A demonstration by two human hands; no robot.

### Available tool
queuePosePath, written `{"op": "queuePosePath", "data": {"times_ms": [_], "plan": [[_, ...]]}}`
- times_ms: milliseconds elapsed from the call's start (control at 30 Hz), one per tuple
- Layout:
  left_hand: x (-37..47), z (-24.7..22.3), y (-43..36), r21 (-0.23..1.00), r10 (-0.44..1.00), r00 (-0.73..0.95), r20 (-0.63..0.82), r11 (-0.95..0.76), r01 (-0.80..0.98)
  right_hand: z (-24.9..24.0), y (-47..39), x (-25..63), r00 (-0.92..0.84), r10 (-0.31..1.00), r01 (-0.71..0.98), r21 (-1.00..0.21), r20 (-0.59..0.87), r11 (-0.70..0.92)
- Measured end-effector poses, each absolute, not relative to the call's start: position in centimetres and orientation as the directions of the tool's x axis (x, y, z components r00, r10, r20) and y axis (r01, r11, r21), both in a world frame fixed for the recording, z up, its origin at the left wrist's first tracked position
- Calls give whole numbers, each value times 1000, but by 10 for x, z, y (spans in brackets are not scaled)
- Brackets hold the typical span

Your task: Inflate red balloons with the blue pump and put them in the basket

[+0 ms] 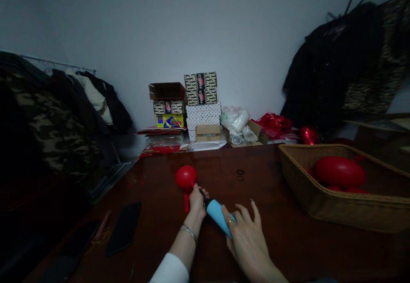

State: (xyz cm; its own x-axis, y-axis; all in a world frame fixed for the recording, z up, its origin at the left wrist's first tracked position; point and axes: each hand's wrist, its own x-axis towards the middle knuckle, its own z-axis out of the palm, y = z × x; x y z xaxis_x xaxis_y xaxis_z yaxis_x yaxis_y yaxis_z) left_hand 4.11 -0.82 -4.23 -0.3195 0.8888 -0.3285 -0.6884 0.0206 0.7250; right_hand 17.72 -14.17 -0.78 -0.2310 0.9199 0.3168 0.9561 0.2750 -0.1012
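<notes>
A small, round, partly inflated red balloon [186, 177] is at the middle of the table, above a flat red strip [186, 203] whose kind I cannot make out. My left hand [197, 201] is closed around the balloon's neck at the black nozzle end of a light blue hand pump [220, 216]. The pump slants down to the right. Its lower end lies between the thumb and index finger of my right hand [248, 236]; that hand's other fingers are spread. The join of balloon and nozzle is mostly hidden by my left fingers.
A wicker basket [346, 210] with red balloons [339, 172] stands at right. Two dark rings [240, 175] lie on the brown table [262, 189]. A black phone-like slab [123, 228] is at left. Boxes [201, 116] and plastic bags [235, 118] line the far edge.
</notes>
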Motion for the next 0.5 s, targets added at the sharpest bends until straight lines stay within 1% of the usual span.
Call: {"op": "queuePosePath", "data": {"times_ms": [200, 400, 500], "plan": [[25, -43, 6, 715, 883, -351, -312, -26, -699, -1, -145, 180, -249, 923, 946, -129, 294, 296], [-8, -30, 20, 716, 871, -384, -308, -54, -696, 13, -151, 198, -285, 925, 914, -220, 251, 341], [-16, -24, 23, 701, 871, -379, -312, -58, -710, 14, -152, 204, -294, 919, 905, -233, 263, 356]]}}
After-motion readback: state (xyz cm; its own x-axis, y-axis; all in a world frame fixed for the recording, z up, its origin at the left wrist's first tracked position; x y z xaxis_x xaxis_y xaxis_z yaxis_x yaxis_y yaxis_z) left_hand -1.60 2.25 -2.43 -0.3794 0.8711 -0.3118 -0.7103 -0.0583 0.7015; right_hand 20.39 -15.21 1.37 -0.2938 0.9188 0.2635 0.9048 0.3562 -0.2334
